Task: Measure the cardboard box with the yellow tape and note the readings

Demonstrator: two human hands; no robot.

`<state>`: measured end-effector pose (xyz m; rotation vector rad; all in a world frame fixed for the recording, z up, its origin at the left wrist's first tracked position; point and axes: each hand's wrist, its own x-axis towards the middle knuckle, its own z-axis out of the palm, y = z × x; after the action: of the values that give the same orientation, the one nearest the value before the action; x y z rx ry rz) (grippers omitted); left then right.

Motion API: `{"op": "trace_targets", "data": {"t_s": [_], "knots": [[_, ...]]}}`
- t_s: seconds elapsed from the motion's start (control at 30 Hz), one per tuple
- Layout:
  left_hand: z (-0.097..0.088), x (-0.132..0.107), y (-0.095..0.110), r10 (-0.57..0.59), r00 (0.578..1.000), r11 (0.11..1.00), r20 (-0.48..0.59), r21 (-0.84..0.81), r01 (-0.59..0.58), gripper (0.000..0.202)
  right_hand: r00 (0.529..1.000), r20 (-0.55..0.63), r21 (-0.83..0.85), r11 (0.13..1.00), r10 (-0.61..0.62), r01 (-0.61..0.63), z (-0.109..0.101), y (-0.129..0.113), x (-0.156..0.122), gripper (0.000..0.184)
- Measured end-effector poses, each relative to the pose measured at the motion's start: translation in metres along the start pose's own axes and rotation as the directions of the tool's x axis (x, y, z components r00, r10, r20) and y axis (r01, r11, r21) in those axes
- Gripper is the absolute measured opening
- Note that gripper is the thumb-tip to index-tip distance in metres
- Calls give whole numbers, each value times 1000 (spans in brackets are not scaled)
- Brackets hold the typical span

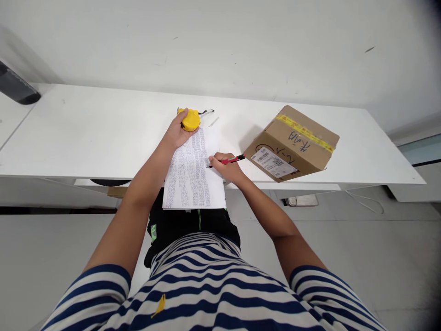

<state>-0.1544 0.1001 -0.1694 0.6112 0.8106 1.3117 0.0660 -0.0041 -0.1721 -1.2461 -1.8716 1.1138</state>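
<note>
My left hand (179, 133) is closed around a yellow tape measure (191, 120) with a dark wrist strap, over the top left of a stack of paper. The paper (217, 195) carries columns of dense handwriting and overhangs the table's front edge. In my right hand (228, 168) is a red and black pen (233, 160), its tip down at the writing near the right side of the sheet. A small thin pale stick (214, 122) lies just right of the tape measure; its kind I cannot make out.
A cardboard box (292, 142) with yellow tape, a shipping label and handwriting stands to the right on the white table (103, 133). A dark cylindrical object (17, 85) is at the far left. A wall rises behind the table, and a cable (365, 201) runs below it.
</note>
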Motion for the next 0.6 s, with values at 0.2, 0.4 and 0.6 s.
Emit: {"op": "trace_targets", "data": {"t_s": [0.2,0.4,0.6], "knots": [[3,-1,2,6,1000,1000,2,-7,-6,44,1000,15,15,1000,-2,2,-1,0,-1,43],[5,-2,6,-13,1000,1000,-17,-20,13,49,996,-82,-8,999,33,-33,-2,1,-1,42],[4,-2,6,-49,998,991,-29,-130,45,53,1000,-15,1,1000,25,-25,-3,-2,-1,41]]}}
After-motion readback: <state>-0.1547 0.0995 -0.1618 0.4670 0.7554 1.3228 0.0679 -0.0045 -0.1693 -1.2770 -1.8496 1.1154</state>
